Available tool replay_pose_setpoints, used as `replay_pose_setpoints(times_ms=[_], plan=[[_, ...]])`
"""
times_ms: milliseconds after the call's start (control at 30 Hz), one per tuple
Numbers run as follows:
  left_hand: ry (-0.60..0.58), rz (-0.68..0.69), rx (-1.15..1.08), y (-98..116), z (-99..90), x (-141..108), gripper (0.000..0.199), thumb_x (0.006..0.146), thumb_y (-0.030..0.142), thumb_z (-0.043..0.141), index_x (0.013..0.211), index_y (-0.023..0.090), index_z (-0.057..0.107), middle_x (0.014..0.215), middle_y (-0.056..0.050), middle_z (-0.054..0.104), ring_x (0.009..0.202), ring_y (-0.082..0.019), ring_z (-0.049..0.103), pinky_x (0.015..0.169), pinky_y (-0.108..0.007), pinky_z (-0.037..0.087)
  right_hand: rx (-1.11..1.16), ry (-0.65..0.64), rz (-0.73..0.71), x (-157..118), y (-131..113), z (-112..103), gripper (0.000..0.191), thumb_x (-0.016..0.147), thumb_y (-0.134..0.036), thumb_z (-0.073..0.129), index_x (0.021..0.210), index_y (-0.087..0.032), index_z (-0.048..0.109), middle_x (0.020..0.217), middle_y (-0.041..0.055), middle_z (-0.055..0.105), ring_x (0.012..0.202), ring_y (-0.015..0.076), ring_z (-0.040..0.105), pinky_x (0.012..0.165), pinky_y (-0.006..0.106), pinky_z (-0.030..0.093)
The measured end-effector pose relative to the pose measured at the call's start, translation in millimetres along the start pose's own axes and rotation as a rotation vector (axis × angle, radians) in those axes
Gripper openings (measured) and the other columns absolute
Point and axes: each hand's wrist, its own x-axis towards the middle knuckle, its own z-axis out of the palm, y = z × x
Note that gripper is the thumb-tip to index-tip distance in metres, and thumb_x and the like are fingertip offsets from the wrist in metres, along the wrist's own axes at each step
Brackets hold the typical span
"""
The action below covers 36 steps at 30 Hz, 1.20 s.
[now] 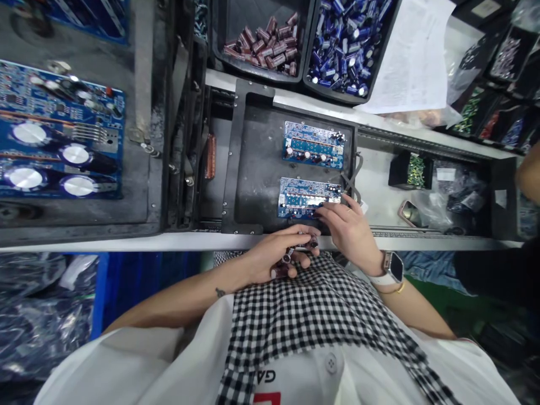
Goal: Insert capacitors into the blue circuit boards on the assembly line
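Note:
My left hand [280,253] is curled round several brown capacitors [279,271] just in front of the black tray [257,169]. Over the lower right part of the nearer blue circuit board [291,198] lies my right hand [348,225], its fingertips bent down onto the board's edge. Whatever is under those fingertips is too small to make out. A second blue circuit board [314,144], with a few capacitors along its lower edge, lies farther back in the same tray.
Behind the tray stand a bin of brown capacitors [264,48] and a bin of blue capacitors [343,48]. Paper sheets [411,56] lie to their right. Large boards [63,140] sit at left. Part of another person [529,174] shows at the right edge.

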Motion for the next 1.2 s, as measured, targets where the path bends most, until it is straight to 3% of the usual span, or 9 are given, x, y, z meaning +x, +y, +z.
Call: replay_pose_setpoints(times_ms=[133,333,500,600,833,1000,1133,1200], plan=[[0.064,0.041,0.009,-5,-0.6,-1,0.027,0.089,0.025,0.06,0.116,0.021,0.063,0.092,-0.004,0.059,0.057,-0.007,0.056,0.034,-0.01,0.032,-0.088,0.012,-0.117,-5,-1,0,0.039,0.095,-0.01,0.041,0.131,-0.017,0.055,0.12,0.0104,0.067,0.116,0.0225,0.059,0.115,0.057,0.032],[0.059,0.097,-0.17,-13,-5.1,0,0.024,0.094,0.019,0.048,0.11,0.015,0.065,0.075,0.001,0.045,0.045,-0.001,0.037,0.032,-0.007,0.023,-0.126,0.021,-0.223,-2,2,-1,0.038,0.096,-0.01,0.042,0.132,-0.016,0.054,0.12,0.0108,0.068,0.118,0.0226,0.059,0.114,0.057,0.034],[0.093,0.135,-0.192,-11,-4.4,-2,0.02,0.096,0.024,0.049,0.108,0.015,0.062,0.077,0.001,0.046,0.046,-0.002,0.038,0.032,-0.006,0.021,0.004,0.071,-0.077,0,9,3,0.029,0.096,-0.016,0.049,0.122,-0.021,0.061,0.107,0.0062,0.071,0.1,0.0184,0.065,0.111,0.05,0.04],[0.128,0.129,-0.158,-9,-2.4,-3,0.014,0.095,0.026,0.053,0.1,0.015,0.059,0.08,-0.001,0.05,0.048,-0.002,0.042,0.032,-0.007,0.021,0.035,0.037,-0.05,0,12,3,0.028,0.095,-0.018,0.05,0.12,-0.022,0.062,0.109,0.0066,0.07,0.101,0.0195,0.065,0.11,0.05,0.042],[0.131,0.102,-0.065,-8,0.1,-5,0.02,0.093,0.024,0.055,0.11,0.018,0.063,0.089,-0.004,0.054,0.059,-0.008,0.057,0.037,-0.013,0.04,-0.062,-0.031,-0.081,1,4,-3,0.032,0.094,-0.014,0.047,0.123,-0.02,0.06,0.111,0.0074,0.069,0.099,0.0205,0.064,0.112,0.051,0.039],[0.147,0.126,-0.165,-10,-1.1,-7,0.015,0.096,0.022,0.053,0.104,0.013,0.061,0.088,-0.003,0.053,0.053,-0.004,0.05,0.032,-0.009,0.03,-0.095,-0.032,-0.13,-1,-4,-5,0.04,0.095,-0.01,0.042,0.133,-0.015,0.054,0.117,0.0119,0.068,0.11,0.0227,0.062,0.114,0.053,0.036],[0.118,0.109,-0.236,-9,-3.0,-5,0.012,0.097,0.023,0.052,0.098,0.012,0.057,0.084,-0.001,0.05,0.049,-0.002,0.045,0.032,-0.007,0.024,0.147,0.071,-0.015,4,-23,-17,0.043,0.094,-0.02,0.056,0.137,-0.021,0.05,0.121,0.0075,0.068,0.111,0.0195,0.063,0.114,0.049,0.038],[0.065,0.104,-0.243,-9,-3.6,-4,0.013,0.098,0.024,0.051,0.093,0.012,0.056,0.078,0.0,0.048,0.046,-0.002,0.043,0.031,-0.007,0.023,0.263,0.067,-0.037,7,-34,-23,0.042,0.092,-0.023,0.061,0.133,-0.023,0.053,0.116,0.0049,0.07,0.107,0.0173,0.064,0.114,0.044,0.04]])
